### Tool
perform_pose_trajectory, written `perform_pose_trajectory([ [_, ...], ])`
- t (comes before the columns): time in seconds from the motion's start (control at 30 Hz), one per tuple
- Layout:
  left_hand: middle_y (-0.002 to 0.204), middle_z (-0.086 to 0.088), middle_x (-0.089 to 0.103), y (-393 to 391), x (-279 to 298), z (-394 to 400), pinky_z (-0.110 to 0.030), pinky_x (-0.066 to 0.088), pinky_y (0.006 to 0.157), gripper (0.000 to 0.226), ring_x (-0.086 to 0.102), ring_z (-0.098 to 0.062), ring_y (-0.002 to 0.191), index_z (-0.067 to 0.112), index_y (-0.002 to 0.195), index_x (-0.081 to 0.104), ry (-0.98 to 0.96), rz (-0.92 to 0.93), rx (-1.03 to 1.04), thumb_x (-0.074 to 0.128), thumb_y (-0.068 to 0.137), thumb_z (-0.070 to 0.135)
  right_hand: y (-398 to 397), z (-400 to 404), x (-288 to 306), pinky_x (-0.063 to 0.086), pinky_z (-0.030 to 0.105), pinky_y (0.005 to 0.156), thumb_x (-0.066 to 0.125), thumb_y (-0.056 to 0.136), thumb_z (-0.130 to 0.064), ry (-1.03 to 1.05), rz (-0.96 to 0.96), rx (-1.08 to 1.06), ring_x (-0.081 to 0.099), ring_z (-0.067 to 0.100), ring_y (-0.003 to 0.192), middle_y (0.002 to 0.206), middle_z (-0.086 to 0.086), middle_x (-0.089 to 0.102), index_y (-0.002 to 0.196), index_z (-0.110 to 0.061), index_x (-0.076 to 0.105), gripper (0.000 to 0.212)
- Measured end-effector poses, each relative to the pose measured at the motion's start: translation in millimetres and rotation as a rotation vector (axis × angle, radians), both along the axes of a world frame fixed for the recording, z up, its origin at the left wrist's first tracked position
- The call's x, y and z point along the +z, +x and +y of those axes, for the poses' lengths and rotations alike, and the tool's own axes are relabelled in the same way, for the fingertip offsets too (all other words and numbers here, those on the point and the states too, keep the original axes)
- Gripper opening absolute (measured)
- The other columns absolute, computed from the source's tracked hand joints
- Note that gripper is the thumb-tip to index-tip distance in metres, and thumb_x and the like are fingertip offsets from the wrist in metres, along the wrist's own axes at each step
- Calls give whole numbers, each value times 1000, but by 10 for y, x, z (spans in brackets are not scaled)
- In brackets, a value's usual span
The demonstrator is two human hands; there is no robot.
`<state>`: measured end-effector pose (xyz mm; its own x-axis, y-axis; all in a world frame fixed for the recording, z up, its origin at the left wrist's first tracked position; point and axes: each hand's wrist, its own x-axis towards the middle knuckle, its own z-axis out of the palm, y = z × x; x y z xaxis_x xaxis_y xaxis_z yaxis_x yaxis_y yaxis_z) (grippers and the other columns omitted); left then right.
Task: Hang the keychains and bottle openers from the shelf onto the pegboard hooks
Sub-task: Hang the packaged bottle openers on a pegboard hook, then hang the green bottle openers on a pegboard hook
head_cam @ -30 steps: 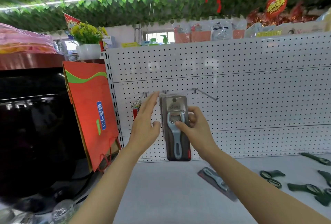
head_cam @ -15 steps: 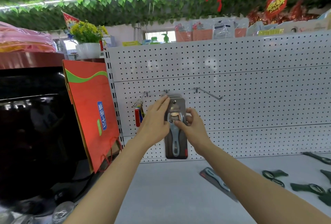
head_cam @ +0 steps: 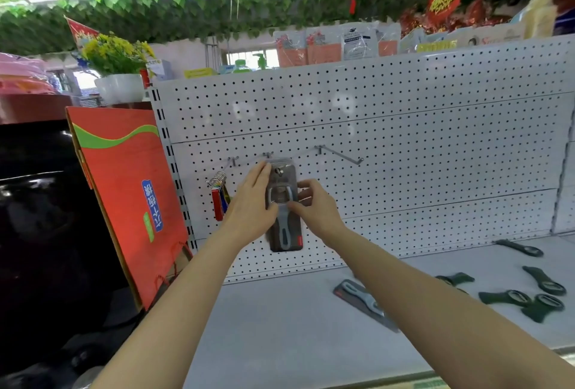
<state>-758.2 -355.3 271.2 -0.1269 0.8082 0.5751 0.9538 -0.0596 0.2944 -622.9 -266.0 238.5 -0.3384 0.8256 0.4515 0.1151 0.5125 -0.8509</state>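
A carded grey bottle opener point(head_cam: 284, 234) hangs against the white pegboard point(head_cam: 404, 127), its top at the middle hook point(head_cam: 268, 155). My left hand point(head_cam: 252, 202) holds its left edge, fingers straight up the side and thumb on the front. My right hand point(head_cam: 314, 205) pinches the card's right edge. A bunch of keychains point(head_cam: 219, 195) hangs on the left hook point(head_cam: 233, 159). The right hook point(head_cam: 340, 155) is bare. Another carded opener point(head_cam: 362, 298) lies on the shelf point(head_cam: 280, 335). Several dark green openers point(head_cam: 513, 297) lie at the right.
A red paper bag point(head_cam: 130, 202) leans left of the pegboard, beside a black glossy appliance point(head_cam: 40, 233). A white pot of yellow flowers point(head_cam: 119, 86) and packaged goods point(head_cam: 342, 43) sit on top behind the board. Green leaf garlands hang overhead.
My left hand moved right from beside the card onto its left edge. Both hands carried the carded opener up and closer to the pegboard, its top now at the middle hook.
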Motion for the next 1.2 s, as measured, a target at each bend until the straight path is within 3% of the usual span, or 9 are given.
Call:
perform_pose_trajectory([
  [0.1,166,8,2,-8,-145,-59,-38,29,117,86,14,-15,150,22,159,3,26,-37,45,60,95,27,131,42,-94,51,31,84,70,88,-27,135,-143,-132,60,14,97,116,2,59,128,-15,52,46],
  [0.17,165,-2,13,15,-300,-139,-38,19,120,81,13,-19,151,14,158,11,38,-31,135,59,96,31,301,74,-198,48,34,93,66,90,-30,229,-253,-206,56,17,111,126,3,56,132,-14,50,47],
  [0.27,141,-11,46,98,-626,-311,-41,33,111,57,39,-29,133,6,142,42,149,4,185,61,93,30,635,134,-356,44,39,102,63,92,-31,302,-378,-281,53,21,121,134,5,55,136,-12,49,50],
  [0.37,116,-9,57,224,-964,-420,-43,42,97,42,48,-28,111,8,127,55,201,92,163,63,90,28,1004,207,-509,41,42,104,61,94,-31,325,-496,-347,51,25,123,136,7,53,138,-13,47,50],
  [0.43,115,-8,59,328,-1146,-438,-43,43,97,40,50,-28,110,9,124,58,172,145,124,65,89,26,1233,248,-606,41,42,104,60,94,-30,331,-572,-377,51,26,123,137,7,53,140,-13,45,50],
  [0.63,131,-3,57,788,-1535,-153,-40,44,101,47,51,-24,121,14,133,56,-36,333,-88,66,89,27,1933,387,-859,42,42,102,60,94,-27,319,-691,-405,52,28,121,139,9,52,141,-12,44,53],
  [0.87,153,2,38,1438,-1847,596,-35,29,112,64,35,-21,138,19,149,37,-422,499,-113,61,90,26,2747,613,-1240,38,39,103,59,94,-28,302,-832,-403,50,28,122,136,8,53,141,-14,43,52],
  [1.0,151,2,38,1690,-2118,959,-36,30,111,66,34,-22,139,22,146,37,-614,582,-106,58,86,8,3188,788,-1492,39,39,100,60,93,-27,283,-885,-397,50,28,120,134,7,54,140,-15,44,51],
  [1.2,148,6,41,1675,-2421,1446,-32,32,108,65,37,-19,137,27,141,42,-738,662,-134,58,84,1,3800,1007,-1934,39,38,101,58,93,-25,177,-965,-415,50,27,122,135,5,54,140,-16,45,50],
])
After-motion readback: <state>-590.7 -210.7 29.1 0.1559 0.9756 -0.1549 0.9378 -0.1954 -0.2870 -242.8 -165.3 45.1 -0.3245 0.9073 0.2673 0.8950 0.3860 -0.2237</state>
